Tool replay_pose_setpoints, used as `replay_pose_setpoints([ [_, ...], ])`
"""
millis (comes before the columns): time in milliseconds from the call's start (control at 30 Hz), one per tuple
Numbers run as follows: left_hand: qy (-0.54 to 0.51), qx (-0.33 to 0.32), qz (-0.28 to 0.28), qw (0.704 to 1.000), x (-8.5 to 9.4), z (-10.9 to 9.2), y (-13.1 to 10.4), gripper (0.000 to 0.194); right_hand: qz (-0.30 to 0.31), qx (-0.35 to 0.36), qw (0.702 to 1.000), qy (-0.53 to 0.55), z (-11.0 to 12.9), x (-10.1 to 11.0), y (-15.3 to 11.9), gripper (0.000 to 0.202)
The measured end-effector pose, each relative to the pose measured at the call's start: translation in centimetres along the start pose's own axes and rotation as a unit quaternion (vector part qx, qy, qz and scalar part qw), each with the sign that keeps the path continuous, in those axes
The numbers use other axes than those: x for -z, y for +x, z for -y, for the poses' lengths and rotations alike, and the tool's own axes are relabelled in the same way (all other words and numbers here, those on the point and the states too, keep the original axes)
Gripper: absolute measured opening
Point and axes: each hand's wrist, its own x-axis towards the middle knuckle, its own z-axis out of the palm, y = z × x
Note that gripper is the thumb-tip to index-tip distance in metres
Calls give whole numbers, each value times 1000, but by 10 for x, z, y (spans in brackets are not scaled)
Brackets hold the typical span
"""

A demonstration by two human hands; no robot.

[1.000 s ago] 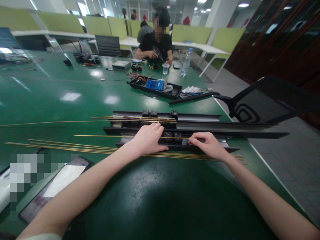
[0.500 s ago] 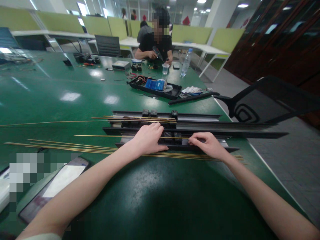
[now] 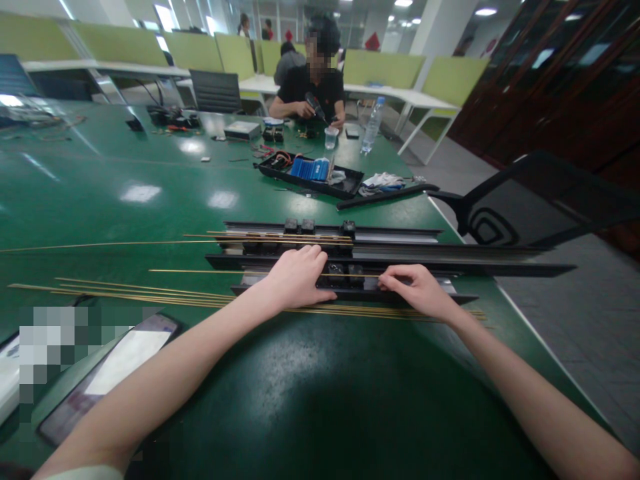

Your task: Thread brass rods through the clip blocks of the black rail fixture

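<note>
A glossy green desk [image 3: 310, 393] fills most of the frame, and at top centre a co-worker [image 3: 313, 90] in a black T-shirt sits at its far side, holding a power drill. Long black channel rails [image 3: 450, 268] lie side by side across the middle of the frame. Beyond them, above centre, sits a shallow black tray [image 3: 305, 181]. The left hand [image 3: 299, 277] bridges the front rail at centre, its fingers lightly bent over the inner wall and its thumb spread well away along the near wall; whether anything is gripped under the palm cannot be seen. Right of centre, the right hand [image 3: 411, 287] has thumb and index finger pressed together. A smartphone [image 3: 127, 360] lies at lower left. Two black blocks [image 3: 346, 275] sit in the front rail between the hands. Several loose brass rods [image 3: 150, 291] lie along the near side of the rails. Thinnest is a single brass rod [image 3: 200, 271], running from left of centre, passing at the left hand and over the blocks, its right end pinched in the right fingertips.
</note>
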Motion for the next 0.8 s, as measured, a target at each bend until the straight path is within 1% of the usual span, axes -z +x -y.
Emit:
replay_pose_setpoints([
  [400, 6, -1, -7, 1000, 0, 0, -1, 52, 3, -4, 1000, 12, -3, 0, -1, 36],
  [800, 9, -1, -1, 1000, 2, -1, -1, 53, 5, -2, 1000, 14, -6, 1, -3, 33],
])
